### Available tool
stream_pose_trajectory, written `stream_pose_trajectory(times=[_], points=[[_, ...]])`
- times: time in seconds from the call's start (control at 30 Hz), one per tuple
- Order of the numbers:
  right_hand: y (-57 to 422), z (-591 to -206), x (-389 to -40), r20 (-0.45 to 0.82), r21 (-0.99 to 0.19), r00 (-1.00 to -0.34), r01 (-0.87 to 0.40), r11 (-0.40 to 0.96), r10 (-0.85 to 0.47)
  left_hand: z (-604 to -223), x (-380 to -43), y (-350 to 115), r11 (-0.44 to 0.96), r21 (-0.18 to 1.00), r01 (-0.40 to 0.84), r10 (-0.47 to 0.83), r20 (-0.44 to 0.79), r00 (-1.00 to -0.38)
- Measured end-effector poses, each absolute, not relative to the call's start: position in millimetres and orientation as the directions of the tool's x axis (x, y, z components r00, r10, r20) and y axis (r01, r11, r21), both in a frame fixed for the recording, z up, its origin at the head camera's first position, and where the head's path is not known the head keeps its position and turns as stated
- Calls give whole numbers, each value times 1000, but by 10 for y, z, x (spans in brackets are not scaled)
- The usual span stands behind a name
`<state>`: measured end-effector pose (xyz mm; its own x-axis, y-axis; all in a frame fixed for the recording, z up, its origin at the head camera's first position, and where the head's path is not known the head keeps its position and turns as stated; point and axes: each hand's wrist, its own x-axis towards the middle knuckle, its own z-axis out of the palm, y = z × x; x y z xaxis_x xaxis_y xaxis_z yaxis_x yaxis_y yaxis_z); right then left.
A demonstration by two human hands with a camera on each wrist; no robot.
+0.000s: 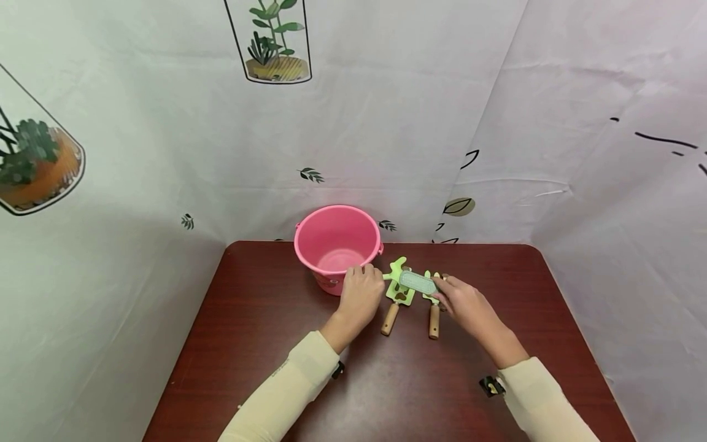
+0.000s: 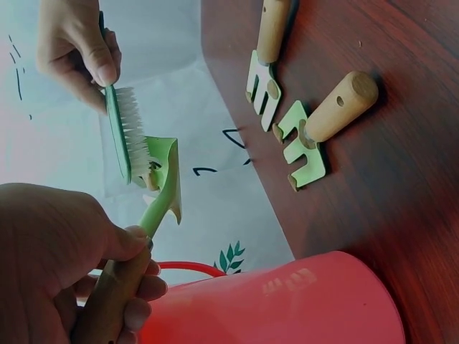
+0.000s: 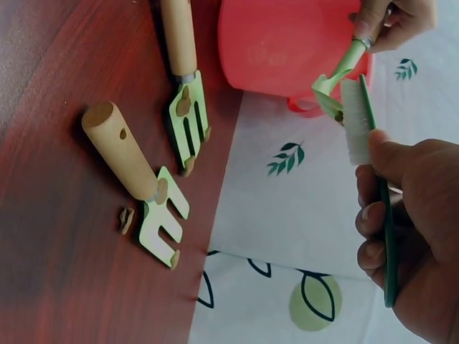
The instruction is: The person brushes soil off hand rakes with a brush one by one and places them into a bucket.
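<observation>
My left hand (image 1: 361, 294) grips the wooden handle of a small green hand hoe (image 2: 169, 179), its head held up beside the pink bucket. Brown lumps cling to the hoe's blade. In my right hand (image 1: 466, 307) is a green scrub brush (image 2: 117, 136), pinched by its handle between thumb and fingers. Its white bristles (image 3: 356, 122) lie against the hoe's head. Beneath the hands, a green slotted hand tool (image 3: 188, 125) and a green three-pronged hand fork (image 3: 161, 218) rest on the table, both with wooden handles and brown lumps on the metal.
A pink bucket (image 1: 317, 270) stands at the back of the dark red-brown table (image 1: 254, 319), just left of the tools. A loose brown crumb (image 3: 127, 220) lies by the fork's handle. White cloth (image 1: 386, 135) with plant prints hangs behind and along the sides.
</observation>
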<state>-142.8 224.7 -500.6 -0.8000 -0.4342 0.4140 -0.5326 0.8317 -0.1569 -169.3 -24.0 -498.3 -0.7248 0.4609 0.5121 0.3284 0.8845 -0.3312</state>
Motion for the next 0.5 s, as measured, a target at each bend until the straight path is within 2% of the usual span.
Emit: stream_pose_trajectory(times=[0.3,0.5], points=[[2342,-5005,-1473,428,-180,-797,-538,824,-427,-4978,-1691,-260,882,-337,330,465,497,-733],[2397,-5007,-1484,413,-222,-819,-516,827,-400,-4982,-1691,-269,880,-337,334,467,490,-736]])
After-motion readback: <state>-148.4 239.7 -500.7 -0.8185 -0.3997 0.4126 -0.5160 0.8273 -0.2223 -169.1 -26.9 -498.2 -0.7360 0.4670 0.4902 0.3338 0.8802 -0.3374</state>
